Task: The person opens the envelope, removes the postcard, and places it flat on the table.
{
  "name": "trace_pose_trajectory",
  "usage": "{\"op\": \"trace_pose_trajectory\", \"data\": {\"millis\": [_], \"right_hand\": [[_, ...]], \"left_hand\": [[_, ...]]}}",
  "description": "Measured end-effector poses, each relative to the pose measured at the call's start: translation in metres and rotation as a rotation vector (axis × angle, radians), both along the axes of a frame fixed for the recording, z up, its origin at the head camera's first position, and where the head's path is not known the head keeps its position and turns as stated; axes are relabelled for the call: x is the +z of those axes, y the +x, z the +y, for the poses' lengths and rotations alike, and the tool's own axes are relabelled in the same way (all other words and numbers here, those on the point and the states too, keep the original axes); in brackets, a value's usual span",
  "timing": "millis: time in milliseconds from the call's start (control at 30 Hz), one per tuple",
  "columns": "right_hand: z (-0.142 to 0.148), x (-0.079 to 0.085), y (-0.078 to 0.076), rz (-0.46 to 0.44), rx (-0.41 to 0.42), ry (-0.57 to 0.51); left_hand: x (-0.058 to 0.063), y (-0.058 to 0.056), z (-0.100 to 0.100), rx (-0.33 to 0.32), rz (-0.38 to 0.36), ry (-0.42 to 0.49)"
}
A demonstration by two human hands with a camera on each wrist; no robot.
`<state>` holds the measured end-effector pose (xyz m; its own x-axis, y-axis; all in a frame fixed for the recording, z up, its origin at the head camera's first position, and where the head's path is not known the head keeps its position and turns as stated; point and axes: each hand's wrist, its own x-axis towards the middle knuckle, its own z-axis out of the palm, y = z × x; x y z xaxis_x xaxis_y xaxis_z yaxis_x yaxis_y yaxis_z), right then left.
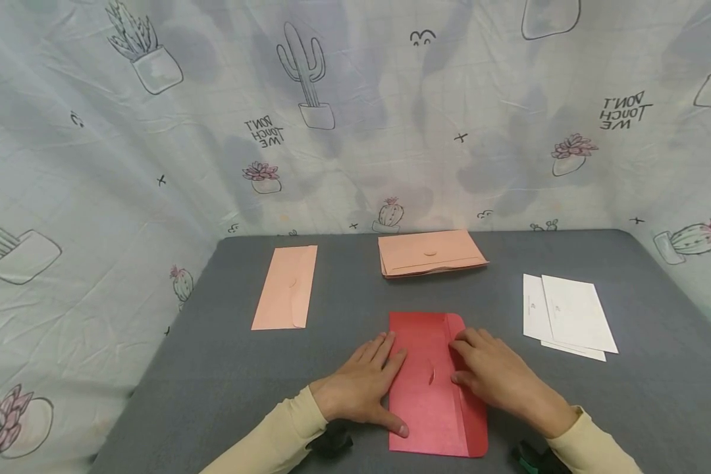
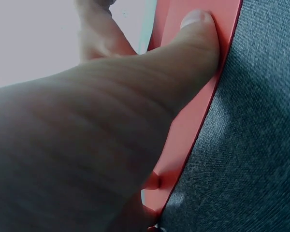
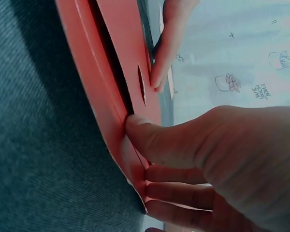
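Observation:
A red envelope (image 1: 423, 395) lies on the grey table, its flap (image 1: 473, 421) unfolded toward the right and a small curved slit in its body. My left hand (image 1: 364, 382) rests on the left side of the envelope, fingers spread and thumb pressing near the lower left corner. At the flap's fold, my right hand (image 1: 498, 372) touches the envelope. In the right wrist view, its thumb (image 3: 142, 128) meets the edge of the gaping mouth, and its other fingers (image 3: 179, 193) lie against the flap side. The envelope's inside is mostly hidden.
A stack of peach envelopes (image 1: 432, 253) sits at the back middle of the table (image 1: 343, 289). One peach envelope (image 1: 284, 288) lies at the left. Several white cards (image 1: 575, 316) overlap at the right. A patterned cloth (image 1: 355, 99) hangs behind and beside the table.

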<state>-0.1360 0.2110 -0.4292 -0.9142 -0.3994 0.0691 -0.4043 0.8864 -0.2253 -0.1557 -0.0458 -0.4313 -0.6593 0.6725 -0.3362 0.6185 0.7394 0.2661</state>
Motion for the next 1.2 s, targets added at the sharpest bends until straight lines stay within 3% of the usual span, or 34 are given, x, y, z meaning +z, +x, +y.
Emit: {"op": "trace_pose_trajectory", "data": {"millis": [267,600,833,933,1200], "right_hand": [[0.004,0.002,-0.002,-0.04,0.025,-0.032],[0.014,0.002,-0.009,-0.124,0.129,-0.198],[0.012,0.005,-0.01,-0.292,0.123,-0.313],[0.011,0.006,-0.01,-0.386,0.1,-0.405],[0.008,-0.001,-0.013,-0.529,0.07,-0.649]], "left_hand": [[0.0,0.0,0.0,-0.012,0.024,-0.01],[0.001,-0.001,0.0,0.01,-0.004,0.001],[0.001,0.0,0.0,0.034,-0.02,0.006],[0.001,0.001,0.001,0.04,-0.022,0.007],[-0.001,0.001,0.003,0.057,0.007,-0.002]]}}
